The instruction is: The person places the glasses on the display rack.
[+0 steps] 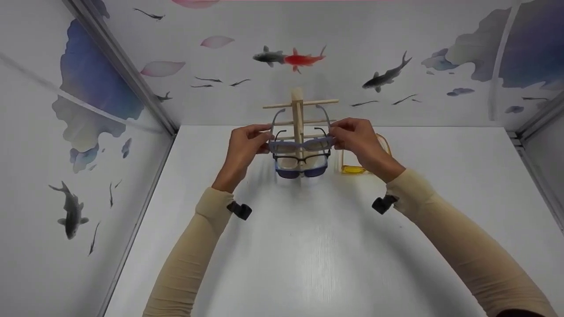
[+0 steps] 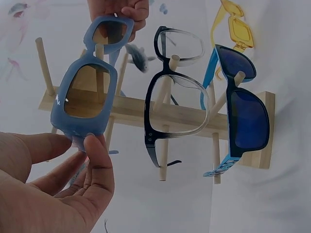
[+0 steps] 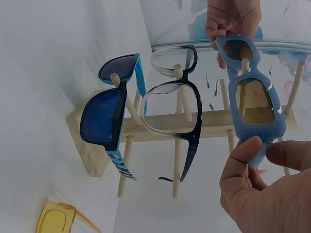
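Note:
Both hands hold a pair of blue-framed sunglasses (image 1: 284, 146) with brownish lenses, one at each side. My left hand (image 1: 242, 147) pinches one temple near its hinge between thumb and fingers; my right hand (image 1: 359, 141) pinches the other the same way. The sunglasses are level with an upper part of a wooden display stand (image 1: 298, 115), one of its pegs showing behind the lenses. Below them on the stand hang clear-lensed eyeglasses (image 2: 148, 111) with a dark-to-clear frame. Lowest are dark sunglasses (image 3: 102, 119) with blue lenses and bright blue temples.
Yellow glasses (image 1: 353, 169) lie on the white table (image 1: 299, 255) right of the stand, partly behind my right hand. A white wall (image 1: 343, 26) painted with fish rises close behind the stand. Another panel (image 1: 26, 145) stands along the left side.

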Demonstrator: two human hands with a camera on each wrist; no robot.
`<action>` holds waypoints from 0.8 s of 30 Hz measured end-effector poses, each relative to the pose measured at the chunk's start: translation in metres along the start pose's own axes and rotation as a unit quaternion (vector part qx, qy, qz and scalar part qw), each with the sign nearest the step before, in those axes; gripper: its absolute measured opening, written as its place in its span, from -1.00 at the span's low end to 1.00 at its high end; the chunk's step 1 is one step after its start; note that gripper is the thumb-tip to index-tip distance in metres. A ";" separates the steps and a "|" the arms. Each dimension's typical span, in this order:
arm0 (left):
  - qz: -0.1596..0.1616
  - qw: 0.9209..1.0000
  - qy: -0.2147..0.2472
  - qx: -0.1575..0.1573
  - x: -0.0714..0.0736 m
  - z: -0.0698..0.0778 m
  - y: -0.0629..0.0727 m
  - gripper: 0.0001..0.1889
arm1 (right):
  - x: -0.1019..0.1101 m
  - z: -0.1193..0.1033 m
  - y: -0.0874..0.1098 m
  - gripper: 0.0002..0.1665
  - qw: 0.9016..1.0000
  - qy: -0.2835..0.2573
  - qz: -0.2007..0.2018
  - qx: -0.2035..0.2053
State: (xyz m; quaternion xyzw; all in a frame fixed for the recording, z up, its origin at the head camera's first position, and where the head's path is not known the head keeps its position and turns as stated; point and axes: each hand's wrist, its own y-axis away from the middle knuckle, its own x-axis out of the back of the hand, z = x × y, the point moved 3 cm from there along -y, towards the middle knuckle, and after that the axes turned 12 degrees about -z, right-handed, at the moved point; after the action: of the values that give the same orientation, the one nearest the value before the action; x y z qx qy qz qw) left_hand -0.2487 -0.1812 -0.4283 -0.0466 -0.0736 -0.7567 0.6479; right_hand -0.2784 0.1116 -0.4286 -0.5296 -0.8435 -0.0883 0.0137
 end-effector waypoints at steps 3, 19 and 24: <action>0.002 1.000 0.001 0.003 0.000 -0.001 0.000 -0.68 | 0.000 0.001 0.000 -0.54 1.000 0.002 0.001 0.001; -0.004 1.000 0.006 -0.007 -0.001 -0.003 -0.002 -0.66 | 0.000 0.002 0.003 -0.55 1.000 0.010 0.008 0.021; 0.005 1.000 -0.017 -0.002 0.001 -0.010 0.004 -0.66 | 0.004 0.007 0.011 -0.55 0.999 0.024 0.018 0.025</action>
State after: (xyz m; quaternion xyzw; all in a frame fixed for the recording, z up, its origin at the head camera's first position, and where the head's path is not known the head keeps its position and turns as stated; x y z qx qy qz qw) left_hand -0.2448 -0.1845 -0.4374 -0.0608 -0.0832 -0.7530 0.6499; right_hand -0.2694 0.1210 -0.4339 -0.5419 -0.8353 -0.0795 0.0489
